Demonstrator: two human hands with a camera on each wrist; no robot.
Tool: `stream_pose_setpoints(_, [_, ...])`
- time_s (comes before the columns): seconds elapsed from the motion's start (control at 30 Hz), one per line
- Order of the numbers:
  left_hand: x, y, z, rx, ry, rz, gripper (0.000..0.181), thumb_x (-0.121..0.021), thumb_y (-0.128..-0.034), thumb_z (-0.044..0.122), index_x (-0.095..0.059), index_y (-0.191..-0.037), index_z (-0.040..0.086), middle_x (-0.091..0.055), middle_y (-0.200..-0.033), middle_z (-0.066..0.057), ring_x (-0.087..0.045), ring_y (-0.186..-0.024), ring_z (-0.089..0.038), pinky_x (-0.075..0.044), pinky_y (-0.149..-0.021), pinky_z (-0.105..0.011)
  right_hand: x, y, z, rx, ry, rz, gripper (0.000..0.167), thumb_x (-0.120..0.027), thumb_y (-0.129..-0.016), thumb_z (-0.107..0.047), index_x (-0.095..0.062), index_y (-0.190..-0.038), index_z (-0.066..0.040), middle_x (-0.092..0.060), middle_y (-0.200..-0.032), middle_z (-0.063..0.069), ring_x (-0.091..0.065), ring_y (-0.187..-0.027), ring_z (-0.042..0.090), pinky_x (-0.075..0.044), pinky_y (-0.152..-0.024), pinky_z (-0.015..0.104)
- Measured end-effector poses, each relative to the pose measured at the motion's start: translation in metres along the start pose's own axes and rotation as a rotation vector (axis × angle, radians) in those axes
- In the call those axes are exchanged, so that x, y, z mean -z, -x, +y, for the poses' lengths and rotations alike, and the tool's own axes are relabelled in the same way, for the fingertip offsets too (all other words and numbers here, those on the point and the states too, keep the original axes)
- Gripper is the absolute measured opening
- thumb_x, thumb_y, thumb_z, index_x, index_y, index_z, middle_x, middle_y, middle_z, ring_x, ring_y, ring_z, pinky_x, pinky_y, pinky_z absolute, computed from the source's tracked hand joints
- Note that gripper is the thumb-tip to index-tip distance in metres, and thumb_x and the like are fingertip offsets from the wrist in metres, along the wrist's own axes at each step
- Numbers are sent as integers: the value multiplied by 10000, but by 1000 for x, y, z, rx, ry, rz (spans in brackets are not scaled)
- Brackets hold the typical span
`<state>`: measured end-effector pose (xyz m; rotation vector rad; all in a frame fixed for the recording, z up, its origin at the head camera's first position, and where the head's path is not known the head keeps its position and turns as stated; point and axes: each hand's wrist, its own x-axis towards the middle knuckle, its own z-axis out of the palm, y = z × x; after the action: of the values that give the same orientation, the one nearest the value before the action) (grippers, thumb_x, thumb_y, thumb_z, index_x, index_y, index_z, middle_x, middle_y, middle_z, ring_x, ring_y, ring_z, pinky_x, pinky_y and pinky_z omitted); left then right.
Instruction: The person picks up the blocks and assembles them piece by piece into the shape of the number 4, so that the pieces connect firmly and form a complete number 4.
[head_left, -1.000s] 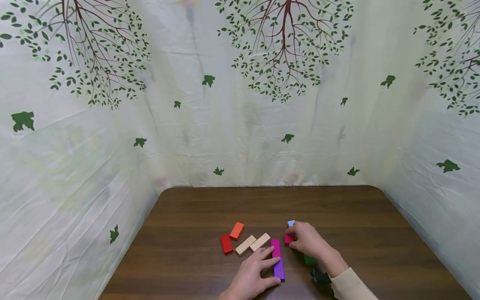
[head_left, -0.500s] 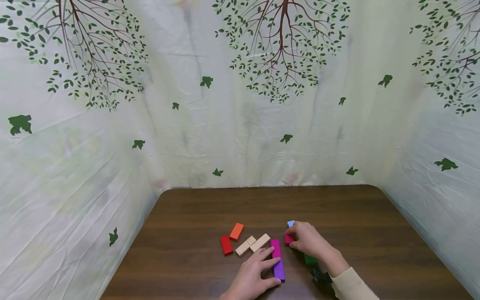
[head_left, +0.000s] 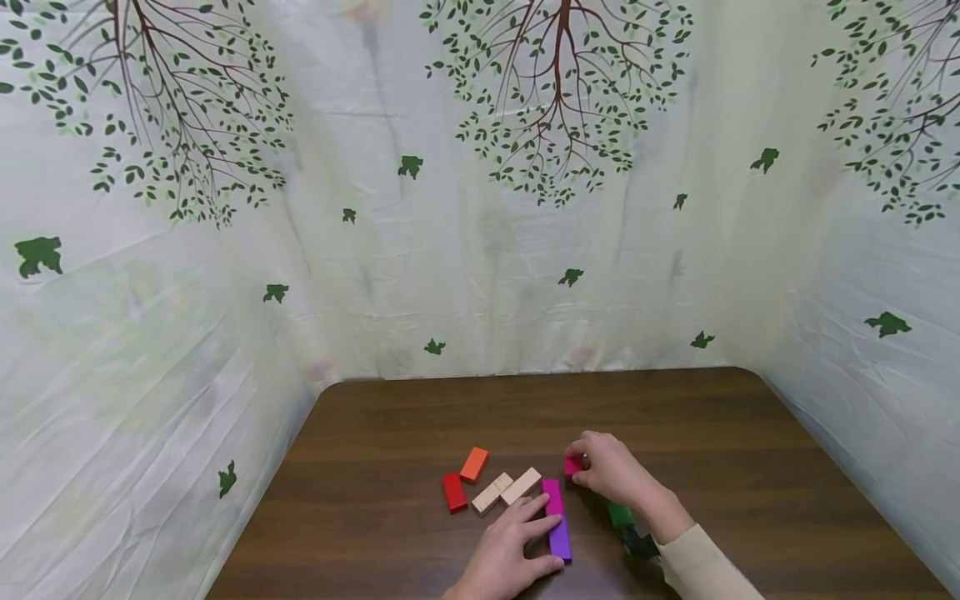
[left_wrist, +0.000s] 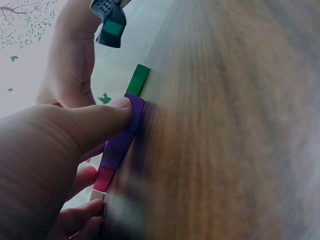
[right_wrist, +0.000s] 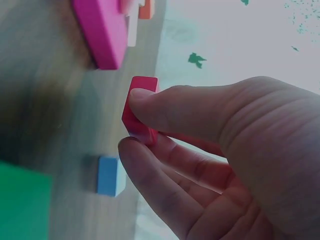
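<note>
My left hand (head_left: 506, 550) rests along the left side of a row made of a purple block (head_left: 560, 542) and a magenta block (head_left: 552, 490). Its thumb touches the purple block's near end; the other fingers are spread along the row. Beyond the row, to its right, my right hand (head_left: 618, 471) pinches a crimson block (right_wrist: 142, 107) between thumb and fingers. The right wrist view has a blue block (right_wrist: 108, 176) on the table below the pinched one; in the head view the hand hides it. A green block (head_left: 620, 515) lies under the right forearm.
Left of the row lie a red block (head_left: 453, 492), an orange block (head_left: 474, 464) and plain wooden blocks (head_left: 491, 492). A dark wrist camera (head_left: 640, 543) sits by the right sleeve. White curtains (head_left: 495, 325) printed with trees surround the brown table (head_left: 375, 433).
My right hand has moved slightly away and to the left with the crimson block, and the blue block is now covered in the head view. My left hand stays in place.
</note>
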<state>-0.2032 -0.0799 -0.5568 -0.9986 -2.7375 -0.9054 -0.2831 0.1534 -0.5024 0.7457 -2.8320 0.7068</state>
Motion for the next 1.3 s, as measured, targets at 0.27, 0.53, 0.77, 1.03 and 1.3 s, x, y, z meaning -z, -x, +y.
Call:
stream_pose_setpoints(0.27, [0,0,1,2,1,11,549,-745,-884,481,-645,-1377,260,-484,-1519,12,-438,-1390,-295,-417,-1072,-479,-1,-12,-9,-22,-56,-4,207,-850,-795,-104,-765,-983,-119,-598,-860,-34,-546,-733,116,-498,-641,301])
stream_pose_setpoints(0.53, [0,0,0,7,10,2,548,-744,-886,483,-645,-1378,261,-482,-1521,17,-436,-1392,-293,-415,-1075,-477,-13,-25,-9,-8,-105,-30,197,-853,-777,-84,-768,-954,-100,-630,-856,-9,-615,-746,144,-525,-634,302])
stream_pose_setpoints(0.77, [1,-1,1,20,28,-27,555,-719,-898,508,-636,-1387,259,-475,-1525,16,-426,-1397,-277,-417,-1070,-490,-22,-31,-8,-55,-124,-86,219,-850,-764,-87,-780,-970,-106,-655,-843,-30,-575,-733,117,-507,-648,313])
stream_pose_setpoints(1.03, [2,0,1,22,24,-22,553,-722,-895,506,-639,-1383,260,-477,-1524,15,-431,-1394,-316,-415,-1069,-506,-26,-32,-4,-26,-173,-129,194,-832,-781,-100,-785,-968,-115,-683,-853,-46,-554,-738,125,-497,-652,310])
stream_pose_setpoints(1.3, [1,0,0,12,15,-12,552,-717,-899,508,-638,-1385,260,-477,-1524,12,-435,-1392,-313,-418,-1066,-508,-27,-32,-4,-40,-202,-146,134,-814,-812,-94,-783,-939,-119,-692,-845,-48,-568,-754,134,-496,-667,330])
